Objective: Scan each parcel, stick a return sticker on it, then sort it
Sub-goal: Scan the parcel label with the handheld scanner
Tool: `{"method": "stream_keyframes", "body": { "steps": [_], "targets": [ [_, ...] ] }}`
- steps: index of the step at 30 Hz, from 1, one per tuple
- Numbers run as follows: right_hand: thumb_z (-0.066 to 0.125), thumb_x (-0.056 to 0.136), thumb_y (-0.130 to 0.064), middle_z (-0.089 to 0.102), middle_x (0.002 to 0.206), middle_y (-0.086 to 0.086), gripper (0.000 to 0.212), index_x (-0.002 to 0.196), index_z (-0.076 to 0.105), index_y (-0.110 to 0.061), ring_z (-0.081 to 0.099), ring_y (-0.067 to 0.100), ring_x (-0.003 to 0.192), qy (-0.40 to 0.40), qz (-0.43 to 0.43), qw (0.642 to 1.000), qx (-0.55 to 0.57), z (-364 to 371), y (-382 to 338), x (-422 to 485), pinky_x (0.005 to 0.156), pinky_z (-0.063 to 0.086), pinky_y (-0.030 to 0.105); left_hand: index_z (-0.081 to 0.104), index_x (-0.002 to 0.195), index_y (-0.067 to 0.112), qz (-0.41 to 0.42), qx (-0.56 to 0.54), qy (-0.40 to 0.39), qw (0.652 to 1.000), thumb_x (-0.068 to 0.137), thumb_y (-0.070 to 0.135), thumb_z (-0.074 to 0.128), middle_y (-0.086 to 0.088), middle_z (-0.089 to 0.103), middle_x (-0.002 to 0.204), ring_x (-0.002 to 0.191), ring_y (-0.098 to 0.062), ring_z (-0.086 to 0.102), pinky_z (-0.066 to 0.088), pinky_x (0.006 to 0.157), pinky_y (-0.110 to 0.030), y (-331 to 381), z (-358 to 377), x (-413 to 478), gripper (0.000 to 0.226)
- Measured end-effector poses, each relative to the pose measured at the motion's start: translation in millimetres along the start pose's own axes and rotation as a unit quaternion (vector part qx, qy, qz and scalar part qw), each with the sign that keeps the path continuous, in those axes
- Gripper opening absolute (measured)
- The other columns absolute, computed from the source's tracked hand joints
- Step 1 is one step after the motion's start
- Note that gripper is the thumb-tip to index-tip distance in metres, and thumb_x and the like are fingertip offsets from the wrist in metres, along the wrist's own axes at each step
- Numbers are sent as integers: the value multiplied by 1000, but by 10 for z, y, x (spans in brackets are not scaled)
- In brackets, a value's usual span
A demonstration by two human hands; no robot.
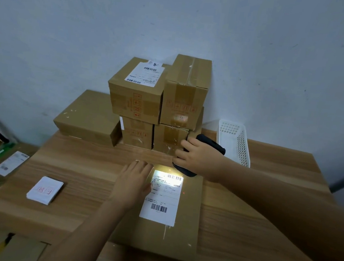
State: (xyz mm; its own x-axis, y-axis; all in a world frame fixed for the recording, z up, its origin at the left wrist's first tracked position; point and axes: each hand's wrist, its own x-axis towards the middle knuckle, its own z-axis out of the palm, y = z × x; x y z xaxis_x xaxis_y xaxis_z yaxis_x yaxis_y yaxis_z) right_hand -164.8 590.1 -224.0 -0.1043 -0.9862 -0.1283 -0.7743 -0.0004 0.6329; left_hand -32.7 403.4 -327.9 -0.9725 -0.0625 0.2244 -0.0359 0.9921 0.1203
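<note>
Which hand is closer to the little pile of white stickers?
Left. The left hand lies flat on the parcel, to the right of the sticker pile. The right hand grips the scanner farther right, past the left hand.

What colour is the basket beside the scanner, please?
The basket is white; head view.

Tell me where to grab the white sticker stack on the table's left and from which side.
Likely take the sticker stack by two opposite side edges, pinched from above with the left hand, which rests flat on the parcel to its right. It lies flat on the table with bare wood round it, so both edges are free; the right hand is busy gripping the scanner.
</note>
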Motion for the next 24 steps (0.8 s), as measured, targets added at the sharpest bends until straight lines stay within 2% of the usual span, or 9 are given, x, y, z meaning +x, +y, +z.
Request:
{"method": "stream_keyframes", "body": {
  "steps": [5, 10, 14, 17, 20, 22, 24],
  "targets": [
    [82, 65, -23, 64, 103, -2, 46, 107, 62, -21, 56, 23, 98, -2, -4, 1000, 5, 19, 7, -7, 94, 44, 36, 65, 111, 15, -5, -4, 12, 1000, 68, 26, 84, -3, 65, 103, 91, -25, 61, 49, 78, -37, 26, -25, 22, 48],
    [73, 74, -22, 62, 109, 0, 41, 113, 60, -21, 55, 26, 104, -11, -17, 1000, 1, -10, 44, -39, 98, 42, 38, 68, 103, 16, 8, 15, 30, 999, 58, 28, 89, 0, 65, 94, 82, -22, 62, 51, 70, -35, 33, -48, 58, 51],
    [77, 70, -25, 61, 114, 2, 55, 121, 58, -23, 54, 27, 107, -11, 10, 1000, 24, -19, 69, -50, 97, 42, 38, 68, 100, 17, 11, 18, 46, 999, 53, 30, 91, 1, 65, 91, 79, -21, 62, 51, 67, -33, 27, -29, 56, 54],
    [75, 74, -21, 51, 128, 8, 75, 140, 41, -20, 46, 28, 115, -29, 71, 993, 87, -12, 14, -34, 100, 38, 39, 68, 100, 17, -1, 15, 45, 999, 54, 31, 91, 1, 65, 93, 80, -21, 62, 51, 67, -33, -13, -24, 33, 53],
    [77, 72, -28, 39, 135, 7, 92, 147, 25, -22, 34, 27, 121, -61, 186, 960, 200, 40, -155, 84, 100, 30, 38, 66, 102, 16, -17, 3, 46, 999, 63, 28, 87, 0, 64, 97, 85, -21, 61, 50, 72, -34, -94, -69, -12, 46],
    [79, 67, -38, 38, 134, 5, 97, 146, 25, -23, 32, 26, 120, -67, 252, 919, 295, 91, -305, 204, 99, 30, 38, 64, 106, 17, -36, -16, 47, 998, 71, 26, 80, 1, 62, 102, 92, -21, 58, 47, 79, -34, -181, -124, -56, 40],
    [79, 63, -44, 38, 135, 3, 100, 146, 27, -23, 33, 25, 119, -66, 305, 873, 376, 134, -457, 334, 97, 32, 37, 64, 107, 17, -42, -21, 54, 997, 70, 23, 81, 1, 61, 99, 90, -21, 58, 48, 78, -34, -308, -168, -102, 41]
  ]
}}
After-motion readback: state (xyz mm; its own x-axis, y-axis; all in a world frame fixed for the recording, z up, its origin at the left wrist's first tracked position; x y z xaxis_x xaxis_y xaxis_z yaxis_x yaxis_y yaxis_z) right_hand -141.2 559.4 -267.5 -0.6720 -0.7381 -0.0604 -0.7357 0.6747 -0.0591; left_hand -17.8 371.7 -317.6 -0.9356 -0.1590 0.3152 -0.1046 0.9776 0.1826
